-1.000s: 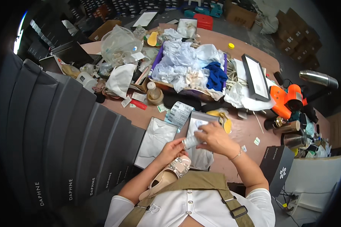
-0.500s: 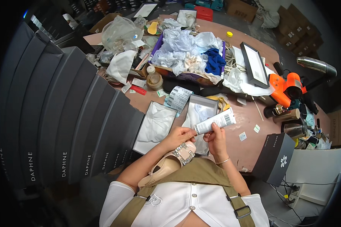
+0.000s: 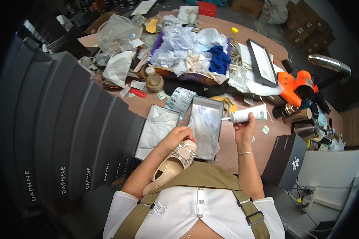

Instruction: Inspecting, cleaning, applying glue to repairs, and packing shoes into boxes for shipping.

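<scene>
The left hand [image 3: 178,136] rests on a beige shoe [image 3: 172,166] with a jewelled buckle, its grip closed over the upper part and holding the shoe against the person's lap at the near edge of the surface [image 3: 263,143]. The right hand [image 3: 243,131] is raised above the surface, its grip closed around the end of a white tube [image 3: 249,115], which lies roughly level with its thin nozzle pointing left over an open shoe box [image 3: 206,125] lined with tissue paper. Just left of that box sits its lid [image 3: 156,129], also holding white paper.

The brown surface is crowded. Farther back stands a purple-edged box [image 3: 187,75] heaped with pale tissue and a blue cloth [image 3: 219,59]. To the right lie a black picture frame [image 3: 262,61], an orange power tool [image 3: 297,87], metal flasks [image 3: 298,116] and a dark box with a white flower print [image 3: 285,159].

Along the left runs a row of tall grey shoe boxes [image 3: 64,131] standing side by side. Cardboard cartons [image 3: 303,28] sit on the floor beyond the far edge.
</scene>
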`<action>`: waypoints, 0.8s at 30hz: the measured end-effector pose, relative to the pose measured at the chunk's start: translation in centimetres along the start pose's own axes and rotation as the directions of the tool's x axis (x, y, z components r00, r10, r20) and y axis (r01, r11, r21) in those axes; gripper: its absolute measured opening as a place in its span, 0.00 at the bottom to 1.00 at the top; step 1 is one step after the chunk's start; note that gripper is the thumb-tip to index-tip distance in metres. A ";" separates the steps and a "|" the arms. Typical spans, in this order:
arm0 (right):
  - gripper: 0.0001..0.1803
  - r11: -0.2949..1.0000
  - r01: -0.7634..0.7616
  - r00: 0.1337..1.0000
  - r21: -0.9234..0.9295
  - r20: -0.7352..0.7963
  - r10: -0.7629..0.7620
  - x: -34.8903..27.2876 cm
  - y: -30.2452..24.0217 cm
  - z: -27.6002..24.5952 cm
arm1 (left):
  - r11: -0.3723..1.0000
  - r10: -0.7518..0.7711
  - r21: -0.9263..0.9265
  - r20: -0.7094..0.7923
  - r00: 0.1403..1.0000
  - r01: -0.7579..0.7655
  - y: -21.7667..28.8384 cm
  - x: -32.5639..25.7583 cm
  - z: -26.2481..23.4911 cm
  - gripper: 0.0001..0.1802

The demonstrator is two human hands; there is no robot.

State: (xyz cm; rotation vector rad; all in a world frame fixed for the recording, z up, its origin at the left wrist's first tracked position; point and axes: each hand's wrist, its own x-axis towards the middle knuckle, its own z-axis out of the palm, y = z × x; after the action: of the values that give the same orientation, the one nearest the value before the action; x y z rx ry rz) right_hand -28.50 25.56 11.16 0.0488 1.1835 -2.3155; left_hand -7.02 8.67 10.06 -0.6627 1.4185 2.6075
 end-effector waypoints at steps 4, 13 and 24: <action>0.14 0.991 -0.021 0.991 -0.129 0.131 0.038 -2.7 -0.4 2.6 | 1.000 0.029 0.003 0.053 0.998 -0.029 1.1 0.4 2.4 0.26; 0.17 0.971 -0.163 0.964 -0.174 0.180 0.194 -5.9 2.8 3.1 | 1.000 -0.009 0.023 0.086 0.996 0.007 -0.1 0.6 3.1 0.20; 0.17 0.998 0.046 0.999 -0.053 0.023 -0.044 -3.9 -4.7 -3.2 | 0.972 -0.036 -0.231 0.039 0.999 0.044 0.7 -1.4 1.9 0.18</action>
State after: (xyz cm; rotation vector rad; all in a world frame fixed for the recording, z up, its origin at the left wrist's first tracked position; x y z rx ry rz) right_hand -28.07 31.91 13.76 -0.0225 1.2473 -2.3158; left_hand -6.59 10.01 12.03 -0.6594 1.0888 2.7630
